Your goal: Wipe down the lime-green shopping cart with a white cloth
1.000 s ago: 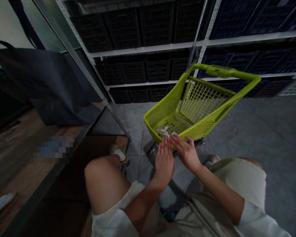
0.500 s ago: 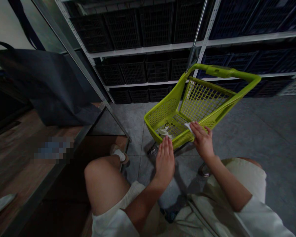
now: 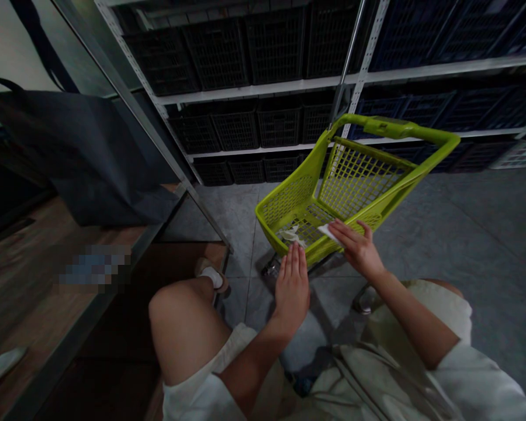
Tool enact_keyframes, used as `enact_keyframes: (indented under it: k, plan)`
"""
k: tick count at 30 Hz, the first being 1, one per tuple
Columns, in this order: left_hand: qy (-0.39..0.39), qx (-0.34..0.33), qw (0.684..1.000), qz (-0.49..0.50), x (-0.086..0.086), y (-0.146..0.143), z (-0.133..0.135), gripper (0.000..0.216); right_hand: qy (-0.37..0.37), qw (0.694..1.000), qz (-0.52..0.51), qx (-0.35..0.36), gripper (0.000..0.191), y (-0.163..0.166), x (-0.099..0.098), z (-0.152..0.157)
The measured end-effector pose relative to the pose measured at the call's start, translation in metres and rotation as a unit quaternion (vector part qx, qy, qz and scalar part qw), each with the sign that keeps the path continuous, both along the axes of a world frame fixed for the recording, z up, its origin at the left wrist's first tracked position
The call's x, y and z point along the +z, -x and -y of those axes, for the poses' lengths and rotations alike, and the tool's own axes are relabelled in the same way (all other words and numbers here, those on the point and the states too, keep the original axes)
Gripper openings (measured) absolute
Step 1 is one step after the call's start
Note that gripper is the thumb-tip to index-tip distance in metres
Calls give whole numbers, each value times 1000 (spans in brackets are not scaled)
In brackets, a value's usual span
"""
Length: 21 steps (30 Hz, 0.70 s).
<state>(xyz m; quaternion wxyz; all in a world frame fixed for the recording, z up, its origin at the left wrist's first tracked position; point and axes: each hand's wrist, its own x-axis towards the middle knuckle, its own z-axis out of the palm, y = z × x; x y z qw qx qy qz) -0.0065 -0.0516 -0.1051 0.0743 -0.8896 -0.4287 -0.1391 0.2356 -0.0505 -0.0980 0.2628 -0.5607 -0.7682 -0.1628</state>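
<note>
A small lime-green shopping cart (image 3: 390, 137) stands on the grey tiled floor in front of me. My left hand (image 3: 291, 282) is held flat with its fingers together and stretched out, its fingertips at the cart's near rim. My right hand (image 3: 356, 248) rests on the right rim and pinches a small white piece (image 3: 325, 230), paper or cloth, over the basket. Another crumpled white piece (image 3: 291, 234) lies on the basket's floor. My bare knee (image 3: 179, 318) is raised at the lower left.
Metal shelving (image 3: 263, 93) filled with dark plastic crates (image 3: 280, 41) lines the back wall. At left, a wooden shelf board (image 3: 30, 275) carries a dark bag (image 3: 83, 152), and a slanted metal upright (image 3: 158, 146) runs beside it. Grey floor (image 3: 473, 234) stretches to the right.
My right hand moved from beside the left hand to the cart's right rim and took hold of a white piece, then shifted it slightly left. The left hand stayed in place.
</note>
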Motion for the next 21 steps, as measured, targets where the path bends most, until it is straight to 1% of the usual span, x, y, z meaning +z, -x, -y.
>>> enact_keyframes:
  k: [2,3,5,7,9,11,12,13,15,18,19,21]
  plan:
    - [0,-3,1000,6,-1,-1,0,69,-21,997,-20,-67,75,-12,1,-3]
    - [-2,-2,1000,9,-2,-2,0,68,-24,995,-29,-95,75,-10,1,-3]
    - [-6,2,1000,13,-4,-3,0,68,-20,992,-42,-121,74,8,0,0]
    - [-13,6,1000,16,-5,-3,0,67,-10,994,-42,-98,75,39,-1,6]
    - [-17,8,1000,12,-6,-4,0,66,0,999,-32,-42,74,70,-3,13]
    - [-17,8,1000,2,-6,-4,0,64,5,1000,-22,1,72,90,-5,18]
    - [-15,7,1000,-3,-5,-3,0,64,7,1000,-17,13,71,94,-5,20]
    - [-13,6,1000,-6,-5,-3,1,64,8,1000,-11,22,70,94,-6,21]
    - [-8,5,1000,-5,-5,-3,1,65,10,999,7,44,68,81,-6,19]
    - [-3,3,1000,5,-4,-2,2,69,16,997,36,74,69,42,-5,11]
    - [0,1,1000,8,-4,-1,2,70,14,997,38,67,70,27,-5,7]
    - [5,-4,1000,13,-4,-1,1,71,-7,1000,23,18,72,0,-5,0]
